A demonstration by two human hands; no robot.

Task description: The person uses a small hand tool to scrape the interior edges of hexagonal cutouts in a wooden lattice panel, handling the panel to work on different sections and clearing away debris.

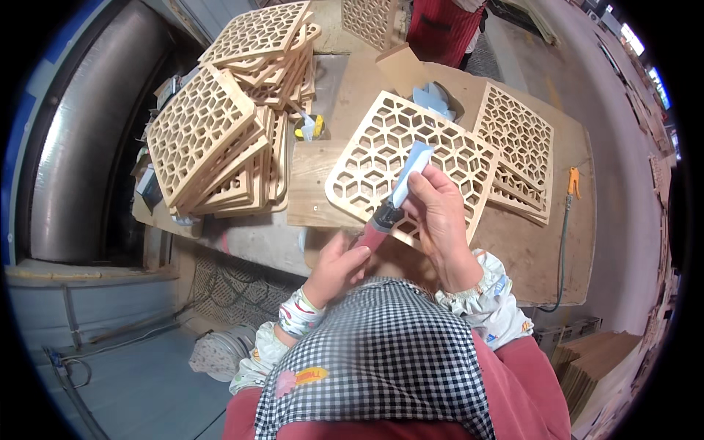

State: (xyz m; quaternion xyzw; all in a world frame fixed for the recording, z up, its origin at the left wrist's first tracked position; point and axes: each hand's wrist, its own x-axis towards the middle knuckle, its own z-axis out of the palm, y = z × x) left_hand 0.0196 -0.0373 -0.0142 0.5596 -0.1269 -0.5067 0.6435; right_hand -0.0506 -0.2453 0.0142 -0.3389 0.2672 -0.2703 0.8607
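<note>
My left hand [339,262] is wrapped round the red body of a slim hand tool [378,229] with a black head; its exact kind I cannot make out. My right hand [442,213] pinches a folded strip, blue on one face and pale on the other, that looks like sandpaper [413,170], at the tool's black head. Whether the strip is fixed to the head is hidden. Below both hands lies a pale wooden lattice panel [357,163] with rounded corners and hexagon-patterned openings. It rests partly on a plain wooden board [312,183].
Stacks of lattice panels [202,132] stand at the left; more panels [517,139] lie at the right. An open cardboard box [405,67] holds blue sheets [434,99]. An orange air gun [573,183] with a hose lies near the right edge. Someone in red [442,33] is across the table.
</note>
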